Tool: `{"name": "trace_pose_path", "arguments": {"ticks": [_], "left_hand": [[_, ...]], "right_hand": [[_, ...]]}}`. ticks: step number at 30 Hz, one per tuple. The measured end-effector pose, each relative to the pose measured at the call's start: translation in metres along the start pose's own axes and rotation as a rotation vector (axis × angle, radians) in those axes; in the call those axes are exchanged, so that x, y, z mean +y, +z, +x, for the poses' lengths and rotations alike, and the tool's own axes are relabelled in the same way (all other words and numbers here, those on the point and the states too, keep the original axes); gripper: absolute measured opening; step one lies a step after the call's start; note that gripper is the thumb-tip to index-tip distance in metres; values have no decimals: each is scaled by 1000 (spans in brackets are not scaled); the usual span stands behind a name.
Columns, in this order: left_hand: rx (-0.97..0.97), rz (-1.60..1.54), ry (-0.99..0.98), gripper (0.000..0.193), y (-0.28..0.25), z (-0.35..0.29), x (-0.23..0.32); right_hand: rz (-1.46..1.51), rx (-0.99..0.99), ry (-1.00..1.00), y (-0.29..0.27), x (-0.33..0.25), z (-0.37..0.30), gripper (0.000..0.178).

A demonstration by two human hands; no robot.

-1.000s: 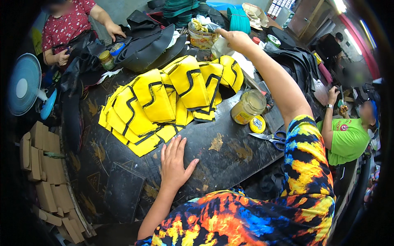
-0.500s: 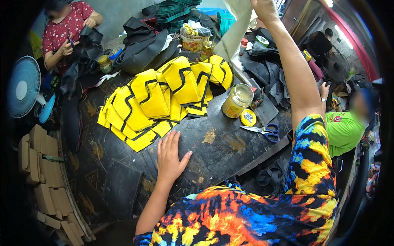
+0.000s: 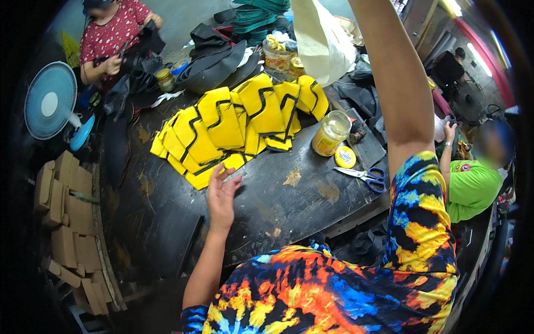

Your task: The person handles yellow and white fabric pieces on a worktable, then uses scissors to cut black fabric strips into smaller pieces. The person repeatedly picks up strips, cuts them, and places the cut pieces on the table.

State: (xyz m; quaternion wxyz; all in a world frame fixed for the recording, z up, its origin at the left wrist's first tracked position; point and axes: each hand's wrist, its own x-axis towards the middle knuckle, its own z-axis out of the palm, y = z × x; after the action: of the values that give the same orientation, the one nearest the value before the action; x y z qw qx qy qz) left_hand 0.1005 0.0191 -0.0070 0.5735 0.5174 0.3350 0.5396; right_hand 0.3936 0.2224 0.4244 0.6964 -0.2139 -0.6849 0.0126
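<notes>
Here, left of the jar (image 3: 332,135), yellow pieces (image 3: 225,129) are piled; beyond it, a pale sheet (image 3: 321,47) is seen; nearer and leftward, the left grip (image 3: 222,199) is loosely spread; the right grip's state cannot be told

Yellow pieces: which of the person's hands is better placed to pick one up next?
Probably the left hand: it looks empty, close to the yellow pieces. The right arm stretches up, its hand out of view.

I see the left hand (image 3: 221,196) relaxed, fingers (image 3: 215,177) parted and slightly bent, its forearm (image 3: 207,264) slanting up from below. Well to that hand's right, the right arm (image 3: 397,83) stretches far out, the right hand beyond my sight.
</notes>
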Motion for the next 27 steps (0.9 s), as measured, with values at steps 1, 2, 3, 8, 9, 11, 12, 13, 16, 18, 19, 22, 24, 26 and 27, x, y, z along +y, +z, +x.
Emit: {"name": "trace_pose_path", "arguments": {"ticks": [1,2,3,8,9,11,12,13,16,18,19,22,24,26,27], "left_hand": [[9,-120,-76,65,-10,4,8],[79,-267,-140,71,-19,5,17],[135,-422,-178,77,-27,6,25],[88,-763,-186,101,-75,-8,66],[-19,-812,-226,101,-81,-13,72],[34,-420,-335,94,-84,-24,77],[43,-246,-347,89,-83,-28,77],[71,-62,-359,84,-80,-30,76],[108,187,-251,76,-66,-25,68],[100,263,-213,72,-58,-13,64],[118,315,-217,70,-54,-7,63],[49,709,-153,67,-35,4,58],[-13,865,-77,75,-18,2,52],[-88,952,106,77,-1,-5,45],[-101,1001,71,76,5,-6,43]], "right_hand": [[-99,-20,29,16,-30,-29,51],[-114,-202,26,29,-44,-58,54],[-92,-375,32,45,-61,-105,52],[142,-1195,273,67,-140,-313,82],[79,-1410,342,61,-147,-332,83],[243,-1402,445,37,-156,-349,75],[257,-1249,489,15,-158,-348,69],[251,-1131,548,-10,-160,-342,65],[-409,-692,553,-97,-146,-310,48],[-591,-340,538,-141,-101,-289,54],[-734,-312,441,-161,-80,-281,60],[-1055,-339,671,-194,-8,-272,93],[-1053,-380,766,-204,28,-276,98],[-861,-366,892,-205,52,-282,101],[-856,-375,853,-201,60,-282,101]]}}
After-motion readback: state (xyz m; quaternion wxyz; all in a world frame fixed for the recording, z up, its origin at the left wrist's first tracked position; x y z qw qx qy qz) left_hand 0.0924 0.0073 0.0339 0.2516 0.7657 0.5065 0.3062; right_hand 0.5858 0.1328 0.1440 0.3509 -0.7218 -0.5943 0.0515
